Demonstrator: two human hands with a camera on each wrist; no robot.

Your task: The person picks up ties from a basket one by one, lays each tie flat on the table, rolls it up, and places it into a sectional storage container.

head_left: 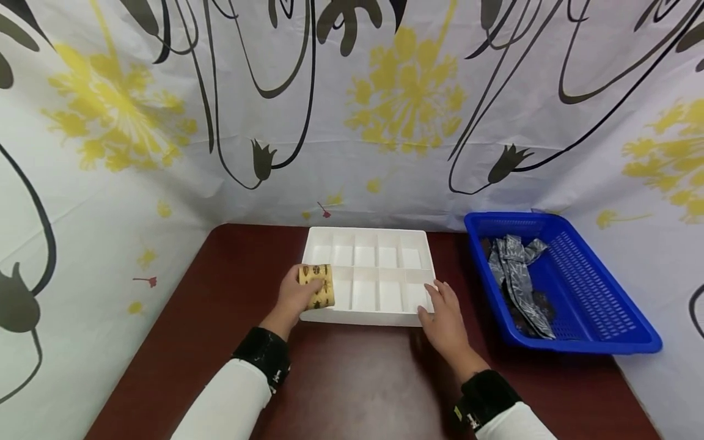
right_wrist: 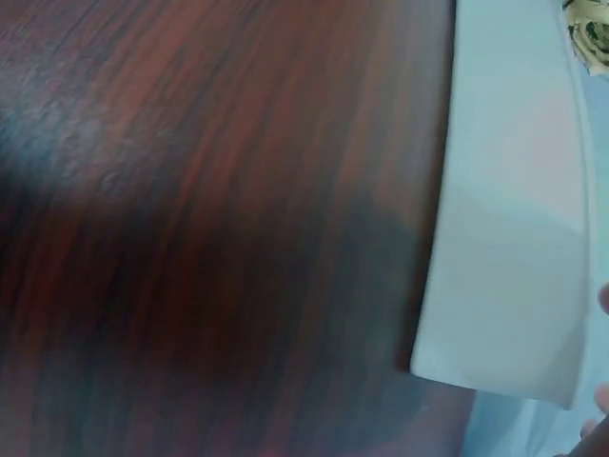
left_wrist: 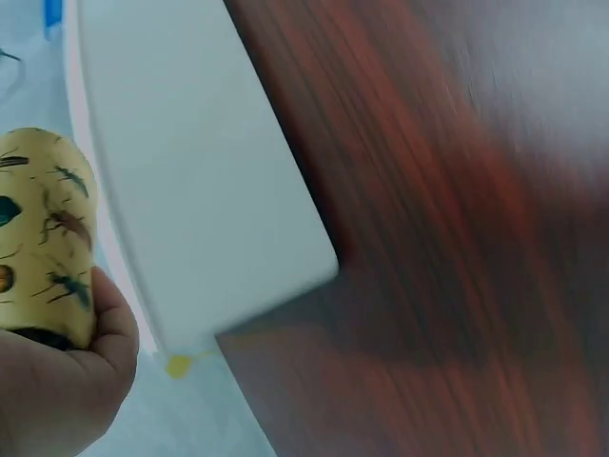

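While the left hand gripped a yellow roll over the front-left corner of the white tray, the right hand lay with relaxed, straight fingers on the tray's front-right corner, holding nothing. A blue basket stood right of the tray.

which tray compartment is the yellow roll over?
The front-left corner compartment of the white divided tray. The left hand holds the yellow patterned roll there; the other compartments in view look empty, and the right hand rests at the tray's front-right corner.
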